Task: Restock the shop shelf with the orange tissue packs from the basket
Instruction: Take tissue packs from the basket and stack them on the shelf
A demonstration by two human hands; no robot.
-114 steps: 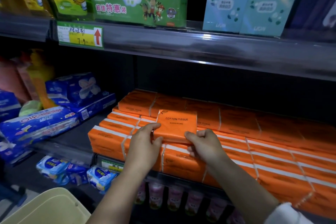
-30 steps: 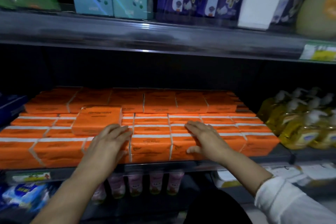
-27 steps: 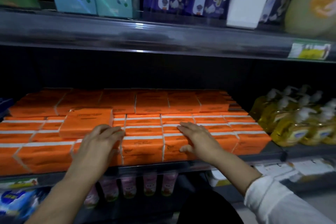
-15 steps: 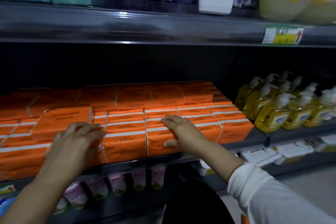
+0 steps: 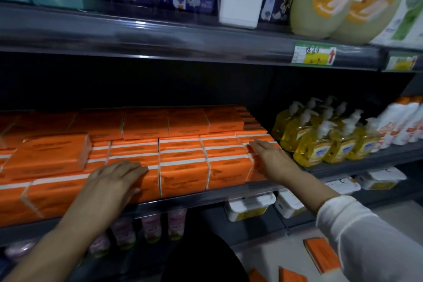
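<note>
In the head view, the rows of orange plastic-wrapped tissue packs (image 5: 183, 174) run off the left edge and their print is blurred; they fill the dark metal shop shelf (image 5: 206, 197), with one loose pack (image 5: 45, 155) on top at left. The left hand (image 5: 112, 181) lies flat, fingers straight, on a front-row pack; the right hand (image 5: 272, 160) rests flat on the rightmost packs, gripping nothing.

Dim, shadowed, motion-blurred, warped edges

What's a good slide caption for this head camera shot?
Left hand and right hand rest on orange tissue packs filling a shop shelf beside yellow pump bottles.
</note>
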